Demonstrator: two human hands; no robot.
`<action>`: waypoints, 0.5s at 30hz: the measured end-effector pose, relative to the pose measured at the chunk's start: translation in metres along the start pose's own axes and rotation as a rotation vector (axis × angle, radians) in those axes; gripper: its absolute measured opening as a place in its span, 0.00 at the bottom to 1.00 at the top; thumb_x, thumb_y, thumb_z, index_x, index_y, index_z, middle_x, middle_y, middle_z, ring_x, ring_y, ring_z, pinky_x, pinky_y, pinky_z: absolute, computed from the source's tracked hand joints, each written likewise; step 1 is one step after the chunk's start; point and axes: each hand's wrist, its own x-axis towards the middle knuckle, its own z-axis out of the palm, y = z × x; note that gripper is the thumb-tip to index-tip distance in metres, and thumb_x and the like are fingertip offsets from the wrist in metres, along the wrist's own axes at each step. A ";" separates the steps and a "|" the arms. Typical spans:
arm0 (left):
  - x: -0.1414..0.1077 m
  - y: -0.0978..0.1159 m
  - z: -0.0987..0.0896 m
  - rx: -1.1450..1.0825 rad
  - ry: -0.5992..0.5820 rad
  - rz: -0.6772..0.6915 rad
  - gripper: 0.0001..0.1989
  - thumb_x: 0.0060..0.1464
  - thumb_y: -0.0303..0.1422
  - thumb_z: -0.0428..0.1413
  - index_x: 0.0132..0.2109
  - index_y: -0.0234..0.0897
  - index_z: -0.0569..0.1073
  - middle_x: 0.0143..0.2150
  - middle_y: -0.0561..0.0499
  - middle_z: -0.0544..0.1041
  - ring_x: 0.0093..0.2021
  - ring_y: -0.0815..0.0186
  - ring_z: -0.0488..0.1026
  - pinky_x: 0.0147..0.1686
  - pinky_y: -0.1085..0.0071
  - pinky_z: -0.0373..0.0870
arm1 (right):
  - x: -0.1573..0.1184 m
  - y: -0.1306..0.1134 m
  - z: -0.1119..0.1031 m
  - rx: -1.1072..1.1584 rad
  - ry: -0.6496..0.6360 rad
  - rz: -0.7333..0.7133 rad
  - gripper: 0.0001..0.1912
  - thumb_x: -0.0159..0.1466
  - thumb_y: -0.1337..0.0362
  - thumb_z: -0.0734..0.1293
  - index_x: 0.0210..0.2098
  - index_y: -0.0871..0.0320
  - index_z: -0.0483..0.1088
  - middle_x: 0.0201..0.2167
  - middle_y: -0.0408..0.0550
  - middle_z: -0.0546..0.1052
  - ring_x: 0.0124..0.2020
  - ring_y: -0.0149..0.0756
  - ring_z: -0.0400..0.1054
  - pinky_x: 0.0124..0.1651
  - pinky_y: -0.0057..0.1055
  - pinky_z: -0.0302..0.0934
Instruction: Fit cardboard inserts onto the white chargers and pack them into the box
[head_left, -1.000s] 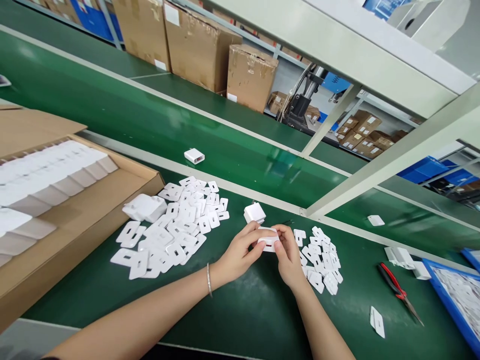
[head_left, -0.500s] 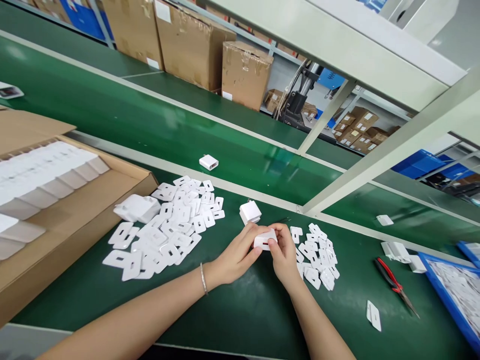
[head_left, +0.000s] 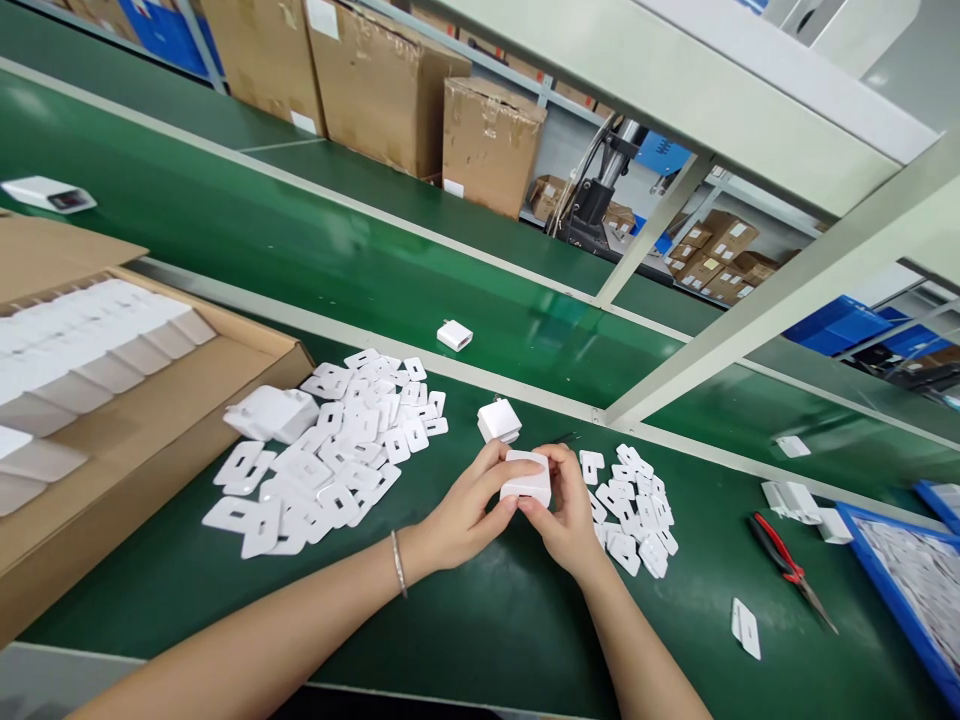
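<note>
Between both hands is a white charger housing (head_left: 525, 480), tilted so its broad face shows. My left hand (head_left: 466, 508) grips it from the left, fingers and thumb closed on its edges. On the other side my right hand (head_left: 568, 512) pinches the same housing with thumb and fingers. Just beyond my fingers stands a small stack of white charger housings (head_left: 499, 420). A large pile of white slotted end plates (head_left: 367, 420) lies left of my hands, and a smaller pile of plates (head_left: 630, 508) lies by my right hand.
At left stands an open cardboard box (head_left: 247, 355) with rows of white pieces. Beyond a pale rail, a green conveyor belt (head_left: 337, 260) carries a white housing (head_left: 454, 335). Red-handled pliers (head_left: 784, 560) and a blue-edged tray (head_left: 874, 570) lie at right.
The held housing has turned in my fingers, from its slotted end facing me to its broad face showing. Housings on the belt have moved to the right.
</note>
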 end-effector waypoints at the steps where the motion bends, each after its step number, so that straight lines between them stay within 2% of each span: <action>1: 0.001 -0.001 0.000 -0.016 0.002 -0.007 0.22 0.75 0.46 0.41 0.62 0.42 0.70 0.48 0.44 0.66 0.47 0.57 0.68 0.46 0.61 0.71 | 0.000 0.001 0.000 -0.011 -0.006 -0.005 0.20 0.66 0.52 0.70 0.52 0.51 0.65 0.41 0.48 0.68 0.41 0.42 0.66 0.42 0.38 0.65; 6: 0.003 -0.005 -0.001 0.021 0.007 -0.073 0.22 0.75 0.45 0.42 0.59 0.44 0.76 0.48 0.44 0.68 0.48 0.57 0.69 0.48 0.61 0.71 | 0.001 0.008 -0.001 -0.016 -0.047 -0.036 0.17 0.70 0.53 0.66 0.55 0.51 0.64 0.45 0.50 0.69 0.46 0.44 0.67 0.49 0.42 0.65; 11: 0.005 -0.003 -0.002 0.108 0.031 -0.009 0.22 0.74 0.45 0.43 0.57 0.43 0.78 0.46 0.43 0.70 0.45 0.56 0.69 0.46 0.61 0.71 | 0.000 0.011 -0.002 0.040 -0.054 -0.022 0.16 0.73 0.50 0.62 0.56 0.50 0.65 0.46 0.49 0.69 0.47 0.43 0.68 0.51 0.41 0.67; 15: 0.006 -0.002 -0.002 0.176 -0.017 0.005 0.21 0.74 0.44 0.43 0.61 0.43 0.75 0.49 0.42 0.70 0.47 0.56 0.69 0.47 0.61 0.70 | 0.004 0.012 -0.006 0.059 -0.044 -0.017 0.19 0.72 0.47 0.63 0.57 0.49 0.66 0.46 0.50 0.69 0.47 0.44 0.69 0.52 0.42 0.68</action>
